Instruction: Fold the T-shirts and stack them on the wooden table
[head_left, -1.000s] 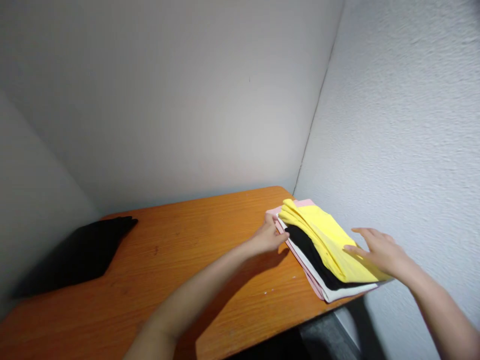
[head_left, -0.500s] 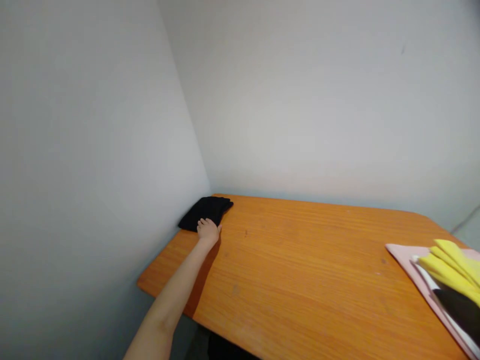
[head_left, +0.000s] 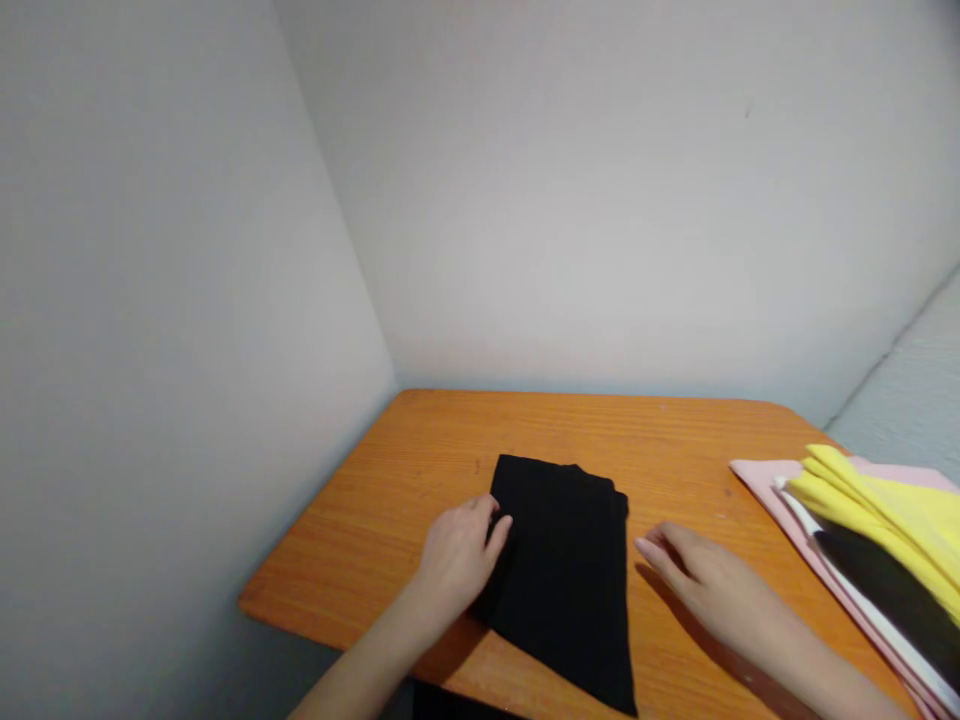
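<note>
A folded black cloth (head_left: 562, 570), likely a garment, lies flat on the wooden table (head_left: 390, 500), its near corner reaching the front edge. At its left border is my left hand (head_left: 461, 550), with loosely bent fingers touching the fabric. The thumb rests over the cloth, apart from the fingers. My right hand (head_left: 701, 570) hovers just right of the cloth, not touching it. Its fingers are slightly curled, a gap shows between thumb and index finger, and nothing is held.
On the right side of the table lies a stack of folded cloths: a yellow cloth (head_left: 885, 500) on top, a black one (head_left: 877, 575) under it, then white, and a pink cloth (head_left: 757, 472) at the bottom. Grey walls (head_left: 570, 200) border the table behind and at left.
The black cloth has moved from the far left corner to the near middle of the table, along with my left hand. My right hand has come into view. The view has shifted slightly right.
</note>
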